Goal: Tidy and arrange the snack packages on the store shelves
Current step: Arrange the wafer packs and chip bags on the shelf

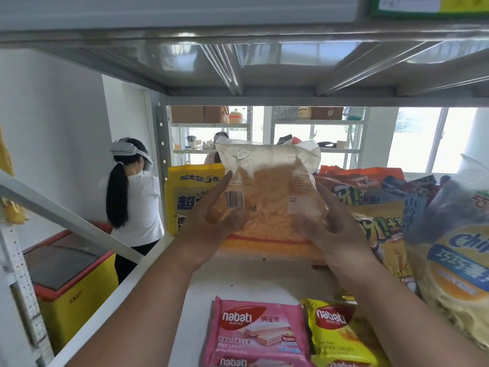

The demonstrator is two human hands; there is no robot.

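A cream and orange snack bag [270,192] stands upright on the white shelf [238,282], its back with a barcode facing me. My left hand [211,229] grips its left edge and my right hand [336,229] grips its right edge. Behind it on the left stands a yellow multipack bag [190,186]. Orange and dark chip bags [370,189] are piled to the right. A pink Nabati wafer pack [256,332] and a yellow Nabati wafer pack [341,337] lie flat near the front edge.
A large blue and yellow chips bag [455,260] leans in at the far right. The metal shelf above [238,64] hangs low overhead. To the left, a person in a white top [135,197] stands beside a yellow and red chest freezer [71,282].
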